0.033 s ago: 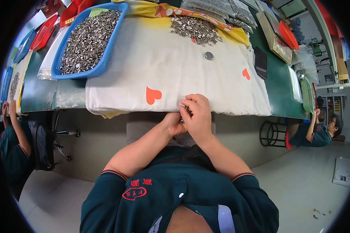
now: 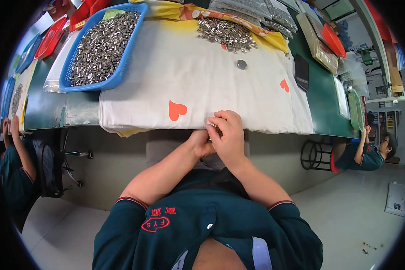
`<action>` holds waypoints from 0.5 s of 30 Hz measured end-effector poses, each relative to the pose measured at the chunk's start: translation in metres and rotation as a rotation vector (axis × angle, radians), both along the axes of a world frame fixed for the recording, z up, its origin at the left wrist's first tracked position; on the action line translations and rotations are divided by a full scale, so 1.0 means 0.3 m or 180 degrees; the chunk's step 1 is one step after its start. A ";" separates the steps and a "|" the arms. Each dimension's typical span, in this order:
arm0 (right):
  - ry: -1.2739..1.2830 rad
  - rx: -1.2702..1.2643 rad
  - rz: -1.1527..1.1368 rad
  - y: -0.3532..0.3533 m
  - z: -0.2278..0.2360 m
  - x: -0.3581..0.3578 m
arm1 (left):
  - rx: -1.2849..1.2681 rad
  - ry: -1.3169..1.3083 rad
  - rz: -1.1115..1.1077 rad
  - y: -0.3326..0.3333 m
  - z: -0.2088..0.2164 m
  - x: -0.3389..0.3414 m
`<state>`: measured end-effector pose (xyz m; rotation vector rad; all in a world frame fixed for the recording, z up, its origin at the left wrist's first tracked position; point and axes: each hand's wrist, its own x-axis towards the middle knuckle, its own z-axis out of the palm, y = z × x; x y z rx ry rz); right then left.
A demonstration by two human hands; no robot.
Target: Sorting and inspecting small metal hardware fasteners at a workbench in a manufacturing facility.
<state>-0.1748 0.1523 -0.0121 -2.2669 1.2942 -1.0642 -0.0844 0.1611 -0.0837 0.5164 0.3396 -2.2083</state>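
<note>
Both my hands meet at the front edge of the white cloth (image 2: 135, 105). My left hand (image 2: 200, 143) is closed and cupped, with several small shiny metal cylinders (image 2: 215, 130) showing between it and the other hand. Over it bends my right hand (image 2: 229, 137), its thumb and fingers drawn together close to these pieces. What its fingertips pinch is too small to make out. Farther back on the cloth lie a loose pile of similar metal cylinders (image 2: 225, 33) and a small round grey metal disc (image 2: 241, 64).
A blue basket (image 2: 121, 74) full of metal cylinders stands at the back left. On the right are a dark phone (image 2: 301, 72) and a scale-like device (image 2: 317, 45). Bagged parts (image 2: 256, 13) lie at the back. Other people (image 2: 369, 150) sit at both sides.
My right hand's fingers have shifted very slightly toward me. Everything else looks the same.
</note>
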 end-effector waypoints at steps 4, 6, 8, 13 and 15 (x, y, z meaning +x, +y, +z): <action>0.0009 -0.0105 0.0112 0.040 -0.009 -0.019 | -0.0114 0.0183 0.0122 0.010 0.006 0.005; 0.0022 -0.0147 0.0157 0.056 -0.011 -0.023 | -0.0254 0.0418 0.0125 0.018 -0.013 0.014; -0.0027 -0.0178 0.0234 0.074 -0.013 -0.023 | -0.0388 0.0660 0.0132 0.025 -0.040 0.009; -0.0094 -0.0172 0.0556 0.118 -0.018 -0.045 | -0.0513 -0.0058 0.0014 0.015 0.030 0.001; -0.0155 -0.0083 0.0714 0.118 -0.015 -0.059 | -0.0383 -0.0022 -0.0020 0.013 0.040 0.005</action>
